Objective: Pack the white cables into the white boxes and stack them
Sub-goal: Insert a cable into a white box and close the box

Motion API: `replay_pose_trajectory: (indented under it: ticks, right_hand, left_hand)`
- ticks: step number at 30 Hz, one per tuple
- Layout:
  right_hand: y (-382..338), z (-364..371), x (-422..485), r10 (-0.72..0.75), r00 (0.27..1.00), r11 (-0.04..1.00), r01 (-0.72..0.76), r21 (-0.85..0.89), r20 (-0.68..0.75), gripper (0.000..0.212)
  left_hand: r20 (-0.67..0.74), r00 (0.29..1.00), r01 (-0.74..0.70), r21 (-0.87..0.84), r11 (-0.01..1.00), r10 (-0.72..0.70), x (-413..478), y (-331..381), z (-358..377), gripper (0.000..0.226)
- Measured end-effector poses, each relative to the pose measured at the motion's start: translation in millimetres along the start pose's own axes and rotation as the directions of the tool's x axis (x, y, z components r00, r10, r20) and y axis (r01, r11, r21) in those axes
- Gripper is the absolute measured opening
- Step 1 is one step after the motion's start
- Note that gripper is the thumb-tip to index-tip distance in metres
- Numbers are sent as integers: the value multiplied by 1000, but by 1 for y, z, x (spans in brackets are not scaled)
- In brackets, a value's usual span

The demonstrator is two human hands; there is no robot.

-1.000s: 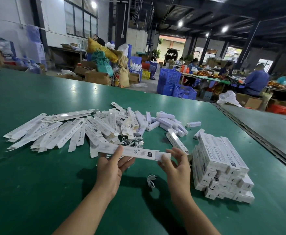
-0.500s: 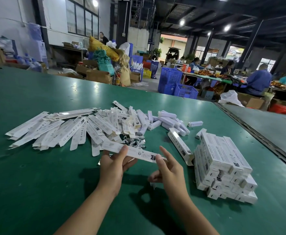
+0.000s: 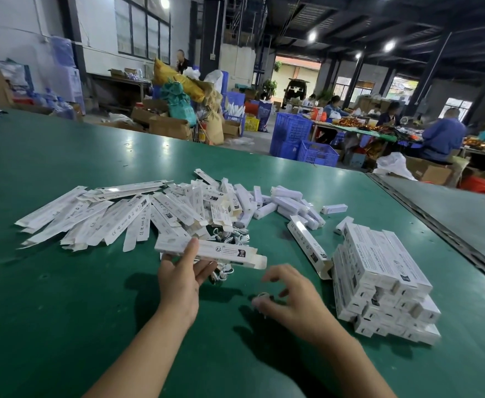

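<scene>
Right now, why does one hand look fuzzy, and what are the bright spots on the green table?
Head view: the right hand is smeared by motion blur; the left hand and its box look sharp. Head view: the spots are glare from the ceiling lamps on the shiny table, with dark shadows under both hands.

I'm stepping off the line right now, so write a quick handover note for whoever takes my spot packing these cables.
Left hand: holds one white box above the table, end flap open toward the right.
Right hand: fingers curled low over a coiled white cable on the green table; grip unclear.
Supplies: flat boxes at far left, loose cables behind the held box.
Done: stack of closed boxes at right.
Left: slide the cable in, close the flap, stack it; an open-ended box lies beside the stack; many flats remain.
</scene>
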State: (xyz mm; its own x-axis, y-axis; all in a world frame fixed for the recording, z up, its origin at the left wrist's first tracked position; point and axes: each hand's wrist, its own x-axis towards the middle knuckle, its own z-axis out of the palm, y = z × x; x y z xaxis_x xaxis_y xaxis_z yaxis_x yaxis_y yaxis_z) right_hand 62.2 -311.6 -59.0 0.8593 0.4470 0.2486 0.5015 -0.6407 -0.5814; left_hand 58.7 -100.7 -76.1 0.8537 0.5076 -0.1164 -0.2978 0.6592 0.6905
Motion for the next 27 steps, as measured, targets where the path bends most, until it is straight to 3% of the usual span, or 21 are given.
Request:
replay_pose_trajectory:
  ticks: [2,3,9,13,17,20,27]
  right_hand:
    - [4,0,2,-3,978,978,46,-201,209,44]
    - [4,0,3,-1,970,971,59,-231,243,47]
    - [0,0,2,-27,992,977,53,-207,123,32]
    - [-8,3,1,58,982,997,-49,57,-178,16]
    - [-15,5,2,205,878,929,-35,368,-433,19]
    - [-14,4,3,281,848,867,-23,498,-450,22]
    - [-13,10,4,348,878,807,-101,582,-329,18]
  left_hand:
    - [9,1000,0,-3,1000,0,0,0,-1,33]
    - [13,1000,3,-4,1000,-3,0,0,-1,36]
    - [20,1000,11,11,1000,-11,1,-2,-1,42]
    - [21,1000,-6,63,998,5,1,-3,-1,40]
    - [-7,1000,-15,83,996,15,2,-4,-1,38]
    - [-5,1000,-27,105,994,28,3,-4,0,29]
    - [86,996,-27,127,992,16,-7,-10,5,17]
